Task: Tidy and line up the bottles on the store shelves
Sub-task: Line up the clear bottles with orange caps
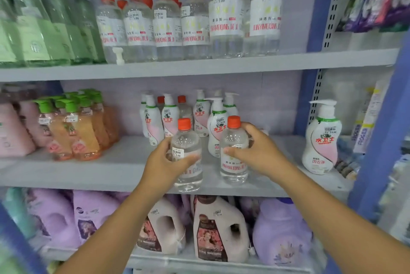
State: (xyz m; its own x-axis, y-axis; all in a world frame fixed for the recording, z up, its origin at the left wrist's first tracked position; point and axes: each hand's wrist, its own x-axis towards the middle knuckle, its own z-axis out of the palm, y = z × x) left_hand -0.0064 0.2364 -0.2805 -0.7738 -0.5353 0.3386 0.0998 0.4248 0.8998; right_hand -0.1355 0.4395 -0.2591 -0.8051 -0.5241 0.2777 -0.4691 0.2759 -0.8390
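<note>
Two clear bottles with orange caps stand at the front of the middle shelf (88, 174). My left hand (164, 163) grips the left clear bottle (187, 140) around its body. My right hand (257, 151) grips the right clear bottle (234, 140) from its right side. Behind them stands a cluster of white pump bottles (168, 116) with pink labels. A row of matching clear orange-capped bottles (166, 25) fills the top shelf.
One white pump bottle (321, 138) stands alone at the right of the middle shelf. Orange soap bottles with green caps (75, 127) sit at the left. Green bottles (44, 25) occupy the top left. Large detergent jugs (217, 229) fill the bottom shelf. A blue upright post (312, 29) borders the right.
</note>
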